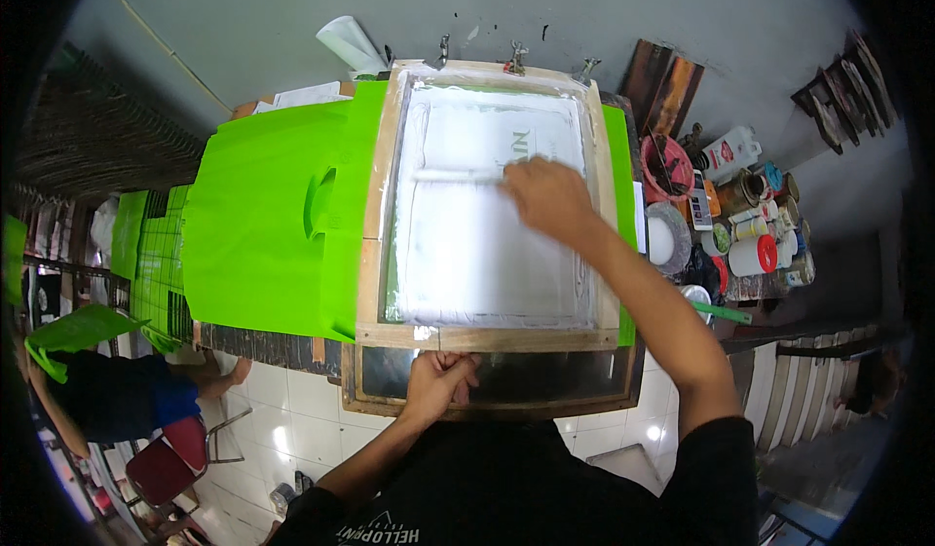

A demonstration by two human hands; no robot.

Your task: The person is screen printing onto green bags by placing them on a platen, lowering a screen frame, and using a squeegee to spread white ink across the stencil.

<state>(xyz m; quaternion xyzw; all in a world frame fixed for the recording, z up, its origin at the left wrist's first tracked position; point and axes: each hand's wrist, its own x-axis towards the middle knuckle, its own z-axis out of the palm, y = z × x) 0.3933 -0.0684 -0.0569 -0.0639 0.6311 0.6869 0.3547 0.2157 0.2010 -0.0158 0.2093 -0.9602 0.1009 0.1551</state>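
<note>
A wooden-framed printing screen (609,298) lies over bright green bag material, with white ink spread across its mesh. My right hand (547,195), slightly smeared by motion, is closed around the right end of a pale squeegee (453,176). The squeegee lies crosswise on the upper half of the mesh, below some faint lettering. At the screen's near edge, my left hand (435,385) has its fingers curled together, close to the wood and above a dark glossy panel (545,376). Whatever those fingers hold, if anything, is hidden.
Left of the screen, a green bag (258,220) with a cut-out handle covers the table. Ink pots (755,254), a pink bucket (668,166) and a phone (700,202) crowd the right side. Metal clamps (515,56) stand behind the screen. Another person (107,400) is at lower left, beside a red chair (166,468).
</note>
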